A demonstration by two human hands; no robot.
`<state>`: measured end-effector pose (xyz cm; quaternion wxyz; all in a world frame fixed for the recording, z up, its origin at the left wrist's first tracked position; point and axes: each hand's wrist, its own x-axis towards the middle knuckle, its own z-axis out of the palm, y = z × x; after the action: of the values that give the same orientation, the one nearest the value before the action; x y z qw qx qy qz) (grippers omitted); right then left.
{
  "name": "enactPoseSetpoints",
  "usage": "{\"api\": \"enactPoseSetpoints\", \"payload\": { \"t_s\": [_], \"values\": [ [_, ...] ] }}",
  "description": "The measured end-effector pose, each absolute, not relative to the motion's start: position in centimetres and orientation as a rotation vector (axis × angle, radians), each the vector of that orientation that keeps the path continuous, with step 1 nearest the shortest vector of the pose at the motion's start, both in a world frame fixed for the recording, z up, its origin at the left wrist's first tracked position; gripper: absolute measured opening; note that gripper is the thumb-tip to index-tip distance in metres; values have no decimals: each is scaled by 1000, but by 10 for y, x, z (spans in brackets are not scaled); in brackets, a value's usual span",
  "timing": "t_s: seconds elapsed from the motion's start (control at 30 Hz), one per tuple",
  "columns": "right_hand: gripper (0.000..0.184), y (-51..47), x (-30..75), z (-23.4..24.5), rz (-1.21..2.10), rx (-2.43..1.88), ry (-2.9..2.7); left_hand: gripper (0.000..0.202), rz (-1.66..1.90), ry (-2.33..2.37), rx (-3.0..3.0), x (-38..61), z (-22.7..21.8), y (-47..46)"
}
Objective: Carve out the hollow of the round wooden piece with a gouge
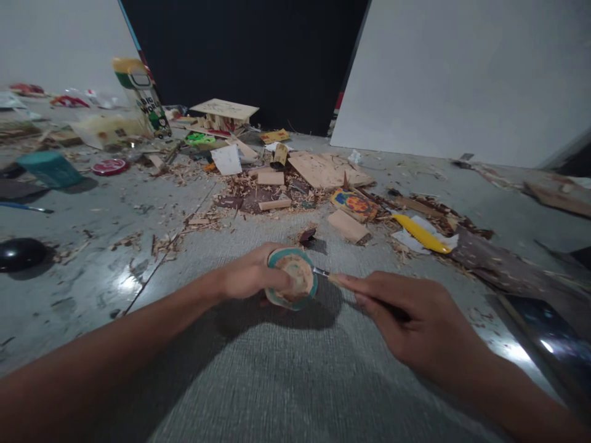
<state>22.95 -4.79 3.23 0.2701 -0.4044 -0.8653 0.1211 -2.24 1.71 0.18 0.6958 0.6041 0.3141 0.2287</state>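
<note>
My left hand (249,275) is closed around a small round container (292,279) with a teal rim and tan paste inside, tilted toward me just above the grey floor. My right hand (410,317) pinches a thin brush (329,275) by its handle. The brush's metal ferrule and tip reach the right edge of the container's opening. Both forearms stretch in from the bottom of the view.
Wood shavings (240,191), small wood blocks (347,226) and flat boards (325,169) litter the floor beyond my hands. A yellow tool (421,234) lies on the right, a teal box (50,168) and a black round object (21,253) on the left, a tall carton (141,95) at back.
</note>
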Motion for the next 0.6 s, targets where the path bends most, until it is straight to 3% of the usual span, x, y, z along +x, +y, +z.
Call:
{"api": "enactPoseSetpoints", "payload": {
  "t_s": [0.17, 0.3, 0.6],
  "values": [
    [31, -56, 222, 32, 229, -1109, -2283, 30, 519, 710, 1386, -22, 1, 16],
    [40, -58, 223, 22, 166, -1079, -2340, 28, 527, 749, 1391, -21, 1, 15],
    [46, -47, 240, 31, -62, -796, -2557, 15, 386, 646, 1332, -22, 7, 18]
  ]
}}
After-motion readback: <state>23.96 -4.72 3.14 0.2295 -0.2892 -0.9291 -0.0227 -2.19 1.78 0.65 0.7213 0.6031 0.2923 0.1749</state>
